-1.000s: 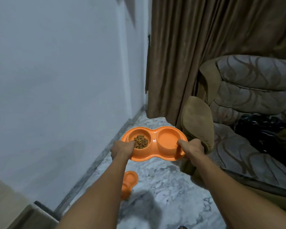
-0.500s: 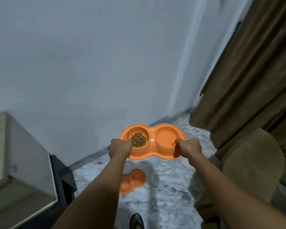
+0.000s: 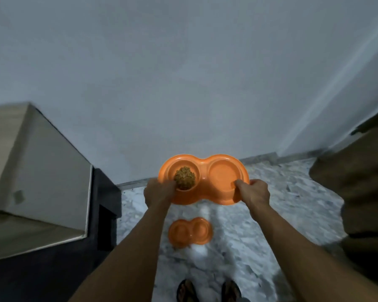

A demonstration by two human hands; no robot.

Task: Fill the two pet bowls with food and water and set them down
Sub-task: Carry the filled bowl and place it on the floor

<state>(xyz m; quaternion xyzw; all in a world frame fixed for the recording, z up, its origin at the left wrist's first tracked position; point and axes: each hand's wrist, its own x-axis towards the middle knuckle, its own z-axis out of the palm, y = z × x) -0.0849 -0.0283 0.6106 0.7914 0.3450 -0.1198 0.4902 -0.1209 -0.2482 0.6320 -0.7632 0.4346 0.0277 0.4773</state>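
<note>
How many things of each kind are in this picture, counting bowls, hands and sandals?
Orange double bowls: 2, held bowl and floor bowl
Hands: 2, left hand and right hand
Sandals: 2, left sandal and right sandal
Total: 6

Out past the left hand point(image 3: 159, 192) stands a light wooden cabinet point(image 3: 42, 171), with a dark unit point(image 3: 106, 192) just beside it, lower down. Beyond that hand and the right hand point(image 3: 254, 192) a pale wall point(image 3: 183, 73) meets the grey-veined marble floor point(image 3: 288, 214) at a stone skirting point(image 3: 258, 157). Off to the right hand's outer side hangs brown fabric point(image 3: 362, 182), blurred. Below the hands, nearer the person, a pair of dark sandals point(image 3: 187, 290) stands on the floor
</note>
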